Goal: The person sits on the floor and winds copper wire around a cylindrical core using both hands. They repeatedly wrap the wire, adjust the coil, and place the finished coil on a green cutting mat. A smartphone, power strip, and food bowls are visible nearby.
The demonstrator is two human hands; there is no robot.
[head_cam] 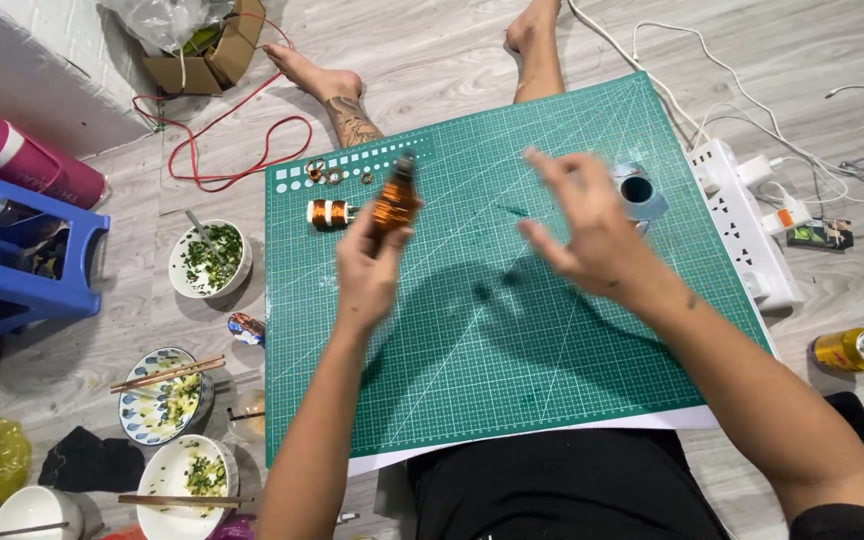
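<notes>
My left hand (370, 265) is raised over the green cutting mat (512, 330) and grips a spool of copper wire (395, 200), held upright. My right hand (582, 225) hovers beside it, blurred, fingers spread and holding nothing. A second copper wire spool (329, 213) lies on the mat just left of the held one. Small copper rings (324, 173) sit near the mat's far left corner. A roll of light tape (638, 190) stands on the mat behind my right hand.
A white power strip (747, 225) with cables lies right of the mat, with a yellow can (855, 350) nearby. Left of the mat are bowls of food with chopsticks (210, 258), a blue stool (22, 250), a pink bottle (27, 160), red wire (232, 140) and a cardboard box (214, 50).
</notes>
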